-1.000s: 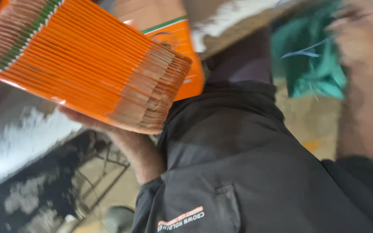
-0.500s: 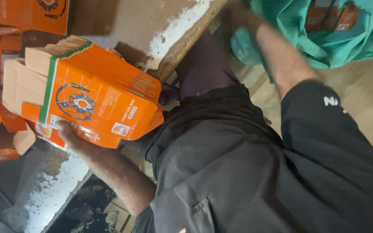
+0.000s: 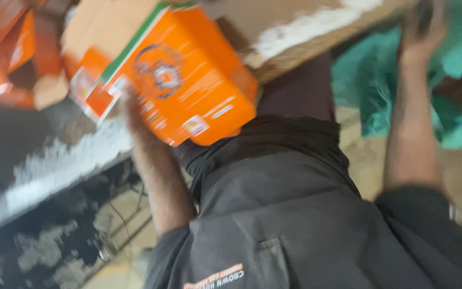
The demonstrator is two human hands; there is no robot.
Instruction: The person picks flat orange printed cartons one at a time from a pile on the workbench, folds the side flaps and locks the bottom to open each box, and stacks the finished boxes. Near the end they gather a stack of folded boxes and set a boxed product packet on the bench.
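Note:
My left hand (image 3: 128, 105) grips a stack of flat orange cartons (image 3: 183, 80) from below and holds it tilted over the edge of a worn table (image 3: 316, 37). The stack shows a round printed emblem and a green stripe along one side. My right hand (image 3: 422, 28) is stretched up to the top right, against a green plastic bag (image 3: 372, 91). Blur hides whether its fingers hold anything. My dark jacket (image 3: 295, 214) fills the lower middle of the view.
More orange cartons (image 3: 12, 48) lie heaped at the upper left on a grey, white-stained surface (image 3: 54, 160). A dark metal frame and cables (image 3: 118, 225) sit low on the left. Pale floor (image 3: 364, 171) shows beside the green bag.
The carton stack has swung up and to the right in my left hand, nearer the table edge. My right arm stays stretched toward the green bag.

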